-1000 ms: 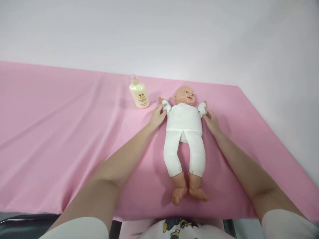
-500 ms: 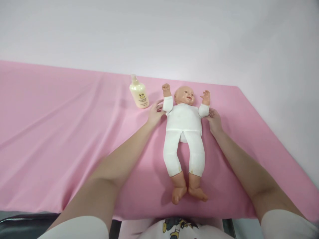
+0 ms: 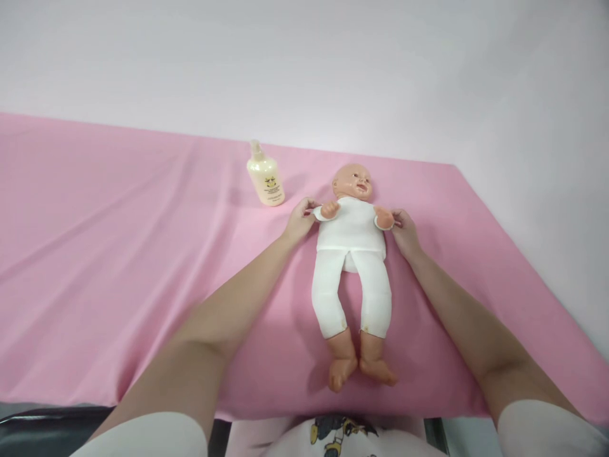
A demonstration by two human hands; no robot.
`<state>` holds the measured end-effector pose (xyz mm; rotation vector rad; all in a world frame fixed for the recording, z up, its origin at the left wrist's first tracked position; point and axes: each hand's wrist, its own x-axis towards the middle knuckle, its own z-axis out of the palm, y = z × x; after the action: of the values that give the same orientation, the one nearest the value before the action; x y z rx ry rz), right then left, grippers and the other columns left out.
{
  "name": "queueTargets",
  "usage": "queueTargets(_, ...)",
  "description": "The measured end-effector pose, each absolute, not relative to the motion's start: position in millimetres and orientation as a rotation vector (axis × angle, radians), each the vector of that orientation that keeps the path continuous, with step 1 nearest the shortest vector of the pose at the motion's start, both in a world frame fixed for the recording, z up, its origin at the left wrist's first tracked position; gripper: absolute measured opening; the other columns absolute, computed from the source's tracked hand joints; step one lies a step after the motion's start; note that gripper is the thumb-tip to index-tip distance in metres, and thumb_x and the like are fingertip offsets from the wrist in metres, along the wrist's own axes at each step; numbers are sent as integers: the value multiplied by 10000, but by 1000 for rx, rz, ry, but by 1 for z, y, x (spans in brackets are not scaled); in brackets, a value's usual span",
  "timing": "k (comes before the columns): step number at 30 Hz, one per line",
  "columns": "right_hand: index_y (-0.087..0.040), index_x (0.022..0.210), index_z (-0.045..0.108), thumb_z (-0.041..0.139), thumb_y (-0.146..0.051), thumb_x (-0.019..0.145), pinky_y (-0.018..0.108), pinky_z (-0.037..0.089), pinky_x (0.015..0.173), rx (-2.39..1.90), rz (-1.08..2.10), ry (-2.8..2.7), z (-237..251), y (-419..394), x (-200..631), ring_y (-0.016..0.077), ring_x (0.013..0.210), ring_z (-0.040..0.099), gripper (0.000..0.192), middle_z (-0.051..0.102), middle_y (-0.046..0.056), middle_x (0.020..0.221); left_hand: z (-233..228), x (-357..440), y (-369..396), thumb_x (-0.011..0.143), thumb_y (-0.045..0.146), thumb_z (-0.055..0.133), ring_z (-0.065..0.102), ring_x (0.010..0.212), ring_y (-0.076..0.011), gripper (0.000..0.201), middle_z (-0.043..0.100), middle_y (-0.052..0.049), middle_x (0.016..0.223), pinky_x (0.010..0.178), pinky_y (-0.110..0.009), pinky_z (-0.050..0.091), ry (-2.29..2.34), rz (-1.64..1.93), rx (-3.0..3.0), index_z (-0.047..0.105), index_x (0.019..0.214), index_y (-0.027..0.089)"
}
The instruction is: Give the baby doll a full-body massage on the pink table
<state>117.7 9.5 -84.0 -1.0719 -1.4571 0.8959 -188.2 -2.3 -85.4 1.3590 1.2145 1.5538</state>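
The doll (image 3: 351, 254) lies flat on its back on the pink cloth (image 3: 118, 254), head toward the far edge, feet toward the near edge, a little right of the middle. White suit on the body, bare head, bare feet crossing close together near the front edge. Both hands are on it now! The left hand (image 3: 299, 220) grips the doll's arm on that side, fingers closed round the white sleeve, and the little fist is folded in over the chest. Across the body, the right hand (image 3: 404, 230) does the same, fingers clasped on the other sleeve, that small hand tucked inward too. So both doll arms are bent in toward the torso, both held at the cuff. The person's forearms run in from the near edge, one on each side of the doll's legs, clear of them. Over to the left of the doll's head, near the far edge, a cream lotion bottle (image 3: 266, 178) stands upright, just beyond the left hand and not touching it. Behind the cloth's far edge rises a plain pale wall (image 3: 304, 63).
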Motion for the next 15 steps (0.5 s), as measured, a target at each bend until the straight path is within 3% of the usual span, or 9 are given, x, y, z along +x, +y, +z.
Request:
queueTargets(8, -319, 1307, 497, 655, -437, 845, 469, 526, 1071, -1108, 623, -1494, -83, 4, 116, 244, 1241, 626, 503, 623, 73, 1406, -86, -193, -4, 829, 230, 660, 656, 1052, -200, 503, 659, -84, 1262, 911, -339, 536, 1356, 1592, 1540, 550, 1319, 249)
queueTargets(11, -324, 1379, 502, 647, -487, 865, 490, 508, 1116, -1128, 664, -1511, -84, 4, 118, 261, 1293, 608, 559, 593, 81, 1470, -87, -195, -5, 834, 244, 656, 644, 1136, -229, 475, 623, -105, 1357, 992, -369, 521, 1397, 1574, 1622, 619, 1308, 244)
queueTargets(15, -290, 1431, 541, 678, -563, 843, 542, 418, 1215, -1196, 770, -1498, -87, 9, 120, 308, 1403, 541, 663, 530, 101, 1571, -91, -197, -1, 828, 263, 671, 660, 1107, -249, 464, 659, -117, 1331, 1015, -400, 519, 1424, 1523, 1519, 667, 1290, 221)
